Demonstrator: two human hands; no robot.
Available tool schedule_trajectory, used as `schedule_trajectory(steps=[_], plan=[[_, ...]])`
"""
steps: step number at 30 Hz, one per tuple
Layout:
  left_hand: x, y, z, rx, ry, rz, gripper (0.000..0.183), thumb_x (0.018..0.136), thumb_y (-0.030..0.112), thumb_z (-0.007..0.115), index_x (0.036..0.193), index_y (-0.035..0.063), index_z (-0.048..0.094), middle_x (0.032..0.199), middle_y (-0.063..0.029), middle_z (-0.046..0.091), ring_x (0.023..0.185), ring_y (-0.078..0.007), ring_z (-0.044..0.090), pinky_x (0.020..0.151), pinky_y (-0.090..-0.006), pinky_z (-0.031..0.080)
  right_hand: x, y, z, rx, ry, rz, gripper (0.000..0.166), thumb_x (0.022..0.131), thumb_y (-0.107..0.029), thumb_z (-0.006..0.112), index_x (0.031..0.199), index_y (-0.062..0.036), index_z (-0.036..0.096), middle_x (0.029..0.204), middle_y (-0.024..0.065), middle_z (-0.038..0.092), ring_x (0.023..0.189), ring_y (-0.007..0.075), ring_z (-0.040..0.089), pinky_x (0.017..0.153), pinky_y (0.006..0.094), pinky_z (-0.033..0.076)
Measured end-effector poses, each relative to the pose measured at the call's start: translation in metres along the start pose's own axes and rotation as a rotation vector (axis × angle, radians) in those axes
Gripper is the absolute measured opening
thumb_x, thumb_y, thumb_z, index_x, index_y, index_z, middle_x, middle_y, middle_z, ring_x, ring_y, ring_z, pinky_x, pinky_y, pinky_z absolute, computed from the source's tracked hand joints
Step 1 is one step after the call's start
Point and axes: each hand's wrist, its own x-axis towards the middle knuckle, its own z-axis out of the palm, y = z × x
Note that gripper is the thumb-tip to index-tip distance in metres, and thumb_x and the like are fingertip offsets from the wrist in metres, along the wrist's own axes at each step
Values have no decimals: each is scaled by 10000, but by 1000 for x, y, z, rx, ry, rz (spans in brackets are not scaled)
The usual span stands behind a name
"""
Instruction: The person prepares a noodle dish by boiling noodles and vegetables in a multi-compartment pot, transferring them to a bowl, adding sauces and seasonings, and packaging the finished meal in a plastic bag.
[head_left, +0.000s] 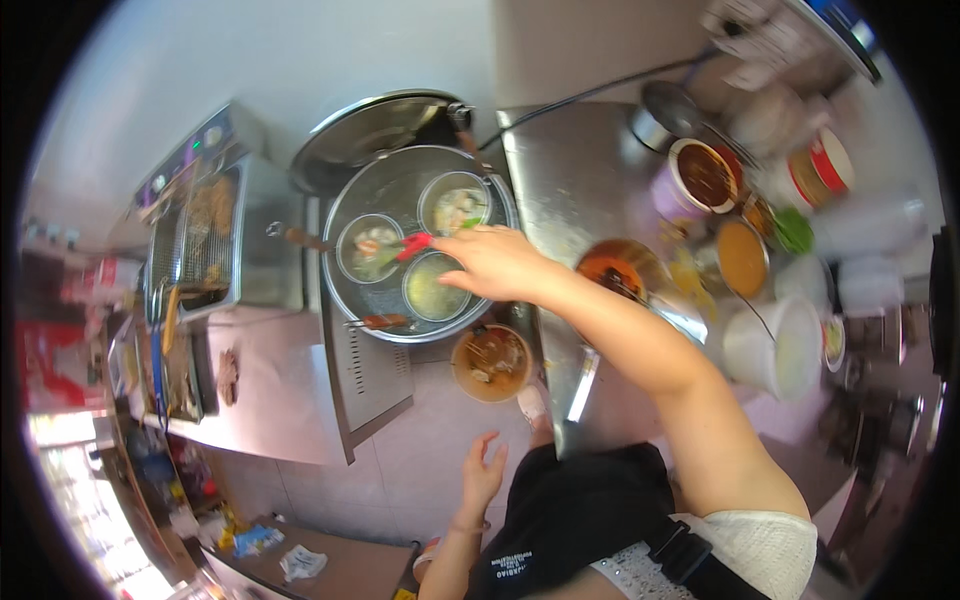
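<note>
My right hand (491, 259) reaches over a large steel pot (360, 184), fingers pointing left. A small red item (414, 244) with a greenish part shows at the fingertips; blur hides whether they grip it. Three round strainer baskets with wooden handles sit in the pot's liquid. The left basket (369, 247) contains pale and orange pieces. Mixed food (459, 210) fills the far one, partly behind my hand. Yellow-green food lies in the near basket (436, 289), below my thumb. My left hand (484, 469) hangs low over the floor, empty, its fingers apart.
A round lid (367, 127) leans behind the pot. Left of it stands a fryer with a wire basket (206, 240). Below the pot is a bucket of brownish liquid (491, 364). On the steel counter (574, 165) at right are sauce containers (705, 176) and a white tub (772, 349).
</note>
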Motion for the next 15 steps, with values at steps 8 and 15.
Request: schedule_trajectory(steps=[8, 15], plan=[[70, 82, 114, 75, -547, -104, 620, 892, 233, 714, 1387, 0, 422, 1209, -174, 598, 1086, -213, 595, 912, -324, 500, -355, 133, -125, -179, 124, 756, 297, 870, -319, 646, 1029, -69, 670, 975, 153, 687, 908, 351, 650, 774, 475, 502], [54, 121, 160, -248, -360, -343, 173, 941, 203, 650, 913, 79, 531, 594, 50, 434, 419, -49, 334, 366, -233, 252, -459, 179, -212, -307, 285, 691, 218, 880, -247, 627, 961, -55, 692, 958, 147, 684, 926, 353, 618, 804, 462, 476]])
